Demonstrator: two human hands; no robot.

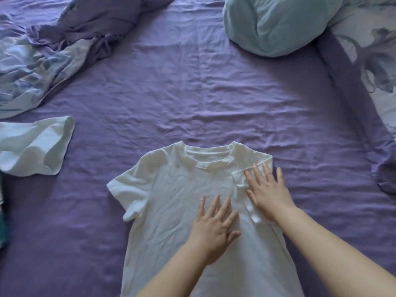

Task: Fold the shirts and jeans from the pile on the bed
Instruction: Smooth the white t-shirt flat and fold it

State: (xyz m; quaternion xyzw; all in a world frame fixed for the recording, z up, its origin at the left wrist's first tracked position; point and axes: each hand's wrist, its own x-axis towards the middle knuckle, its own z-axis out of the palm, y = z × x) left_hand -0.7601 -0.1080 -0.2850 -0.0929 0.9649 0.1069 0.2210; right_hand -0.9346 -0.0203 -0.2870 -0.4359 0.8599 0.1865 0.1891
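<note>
A white T-shirt (171, 200) lies flat on the purple bed sheet (192, 93), collar pointing away from me. Its right sleeve and side are folded inward over the chest; its left sleeve still sticks out. My right hand (267, 189) rests flat, fingers spread, on the folded-in sleeve. My left hand (214, 224) lies flat with spread fingers on the shirt's middle. Neither hand grips anything. My forearms hide the shirt's lower right part.
Another white garment (34, 146) lies at the left edge, with a bit of teal cloth (3, 228) below it. A crumpled purple and floral duvet (53, 43) fills the far left. A pale blue pillow (278, 24) and floral bedding (375, 61) sit far right.
</note>
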